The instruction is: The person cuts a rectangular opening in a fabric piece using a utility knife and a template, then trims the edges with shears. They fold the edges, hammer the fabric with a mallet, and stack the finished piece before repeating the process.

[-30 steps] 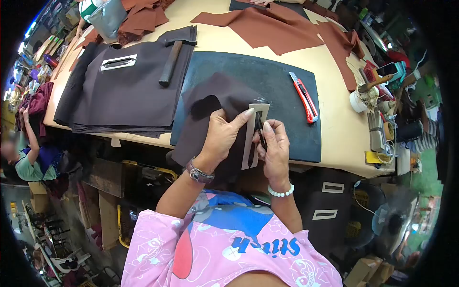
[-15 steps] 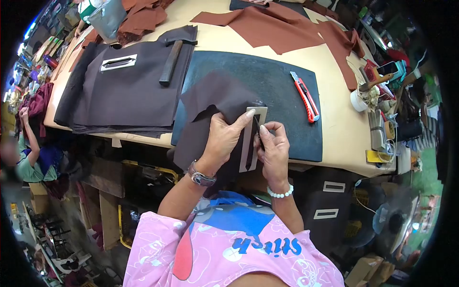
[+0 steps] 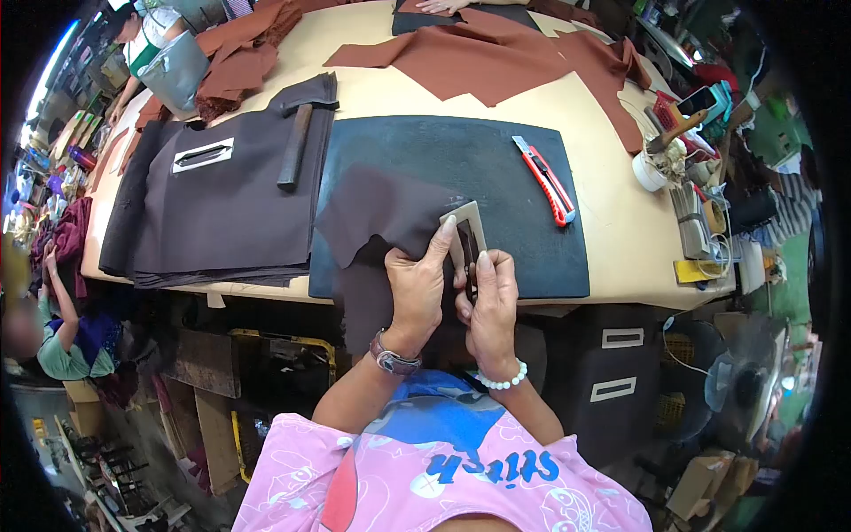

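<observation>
My left hand (image 3: pixel 415 288) grips a dark brown fabric piece (image 3: pixel 377 213) with a pale rectangular frame (image 3: pixel 472 222) at its edge, the thumb on the frame's upper corner. My right hand (image 3: pixel 489 306) is closed at the frame's right side, its fingers pinching the frame and dark material at its slot. The piece hangs over the front edge of a dark cutting mat (image 3: pixel 523 257). A red utility knife (image 3: pixel 545 182) lies on the mat, right of my hands.
Left of the mat, a hammer (image 3: pixel 295 146) and another pale frame (image 3: pixel 203 154) rest on stacked dark sheets (image 3: pixel 239 213). Rust-brown pieces (image 3: pixel 487 62) lie behind. A white cup (image 3: pixel 649 171) stands at right. Other people are at far left, upper left and top.
The frame has tilted, and both my hands have shifted slightly lower with the fabric. My right fingers have moved along the frame. The camera view has shifted, and a person's hand shows more at the top.
</observation>
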Tool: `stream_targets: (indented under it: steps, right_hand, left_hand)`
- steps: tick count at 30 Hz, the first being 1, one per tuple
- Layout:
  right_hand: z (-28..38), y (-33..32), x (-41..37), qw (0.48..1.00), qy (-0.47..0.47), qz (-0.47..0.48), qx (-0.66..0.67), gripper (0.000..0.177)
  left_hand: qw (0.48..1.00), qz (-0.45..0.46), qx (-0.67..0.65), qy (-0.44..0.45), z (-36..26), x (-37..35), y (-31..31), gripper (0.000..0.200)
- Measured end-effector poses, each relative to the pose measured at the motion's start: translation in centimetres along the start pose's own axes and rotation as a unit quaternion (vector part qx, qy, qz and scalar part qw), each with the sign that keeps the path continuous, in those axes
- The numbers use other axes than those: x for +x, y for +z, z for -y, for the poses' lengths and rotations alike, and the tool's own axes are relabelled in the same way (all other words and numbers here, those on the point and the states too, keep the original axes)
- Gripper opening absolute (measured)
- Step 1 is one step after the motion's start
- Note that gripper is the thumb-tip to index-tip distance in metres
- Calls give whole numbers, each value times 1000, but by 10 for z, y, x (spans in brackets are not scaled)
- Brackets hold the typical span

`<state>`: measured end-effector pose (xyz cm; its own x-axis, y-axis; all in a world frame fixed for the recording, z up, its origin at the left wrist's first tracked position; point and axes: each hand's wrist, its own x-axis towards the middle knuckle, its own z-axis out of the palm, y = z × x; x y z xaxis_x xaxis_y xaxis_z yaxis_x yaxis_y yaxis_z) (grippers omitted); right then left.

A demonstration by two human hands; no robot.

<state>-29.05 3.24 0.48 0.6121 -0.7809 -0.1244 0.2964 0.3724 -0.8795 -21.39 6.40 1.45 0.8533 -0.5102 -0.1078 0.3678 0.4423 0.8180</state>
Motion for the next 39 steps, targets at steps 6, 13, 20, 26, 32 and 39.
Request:
stream_targets:
  steps: [6, 13, 20, 26, 32, 39]
  right_hand:
    - [3, 3, 6, 998, -12, -9, 54, 15]
    - [0, -3, 7, 997, -10, -25, 73, 16]
    - [11, -12, 5, 999, 5, -11, 39, 13]
    - [26, -84, 38, 718, -321, -129, -604, 21]
    - [49, -80, 50, 661, -414, -55, -623, 20]
    - [55, -31, 55, 620, -528, 148, -561, 18]
  left_hand:
    - [999, 19, -5, 40, -5, -4, 8, 10]
    - [999, 33, 9, 21, -4, -6, 7, 8]
    - [999, 49, 16, -13, 3, 4, 1, 10]
    - [996, 76, 22, -35, 0, 14, -9, 14]
    - [995, 82, 35, -45, -1, 13, -8, 15]
    - [991, 118, 34, -57, -8, 9, -12, 16]
